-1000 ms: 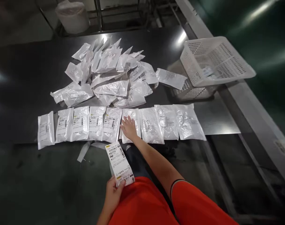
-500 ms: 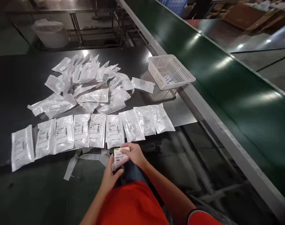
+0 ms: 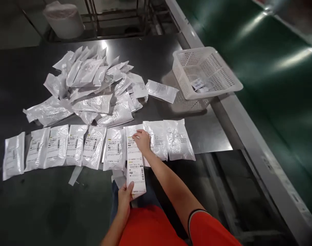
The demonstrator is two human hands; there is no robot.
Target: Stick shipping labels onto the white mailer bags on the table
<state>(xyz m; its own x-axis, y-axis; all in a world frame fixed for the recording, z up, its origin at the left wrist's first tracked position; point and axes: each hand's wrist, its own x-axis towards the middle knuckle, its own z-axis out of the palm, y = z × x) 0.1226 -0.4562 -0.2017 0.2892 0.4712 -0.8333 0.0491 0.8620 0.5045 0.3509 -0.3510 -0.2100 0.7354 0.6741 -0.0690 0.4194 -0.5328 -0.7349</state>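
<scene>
My left hand [image 3: 125, 197] is closed on the lower end of a strip of printed shipping labels [image 3: 136, 176], thumb on top, just in front of the table edge. The strip's upper label lies over a white padded mailer bag [image 3: 147, 162] in the front row. My right hand [image 3: 143, 140], fingers drawn together, is at this label's upper part and hides some of it. To the left, the neighbouring mailer [image 3: 114, 148] carries a label with a yellow mark. On the right, two mailers [image 3: 180, 140] show printed text and no such label.
Behind the row lies a heap of white mailers [image 3: 91, 89] on the dark metal table [image 3: 156, 51]. A white perforated basket [image 3: 182, 77] with small labelled items stands at the right, beside the green conveyor belt [image 3: 268, 89]. A white bin [image 3: 65, 22] stands beyond.
The labels, folded in both hands near my body before, now extend as a strip. My right hand has moved forward to the mailer; my view has shifted slightly.
</scene>
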